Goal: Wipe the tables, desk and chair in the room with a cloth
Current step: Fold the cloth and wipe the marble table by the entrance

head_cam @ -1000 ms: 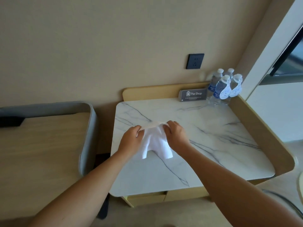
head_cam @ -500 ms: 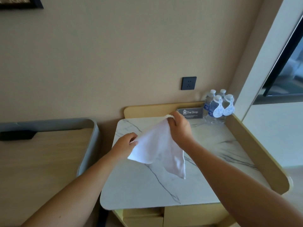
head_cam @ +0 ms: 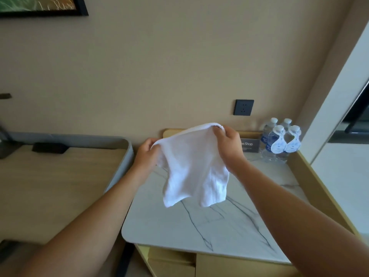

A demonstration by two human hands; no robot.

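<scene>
Cloth (head_cam: 193, 166) white, soft, drooping | both hands grip | marble-veined table (head_cam: 209, 226)

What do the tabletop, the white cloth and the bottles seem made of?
Tabletop: marble or a marble-look slab, white with grey veins, smooth with a slight sheen. Cloth: soft fabric, perhaps terry; it drapes and creases. Bottles: likely clear plastic, see-through with white caps.
</scene>
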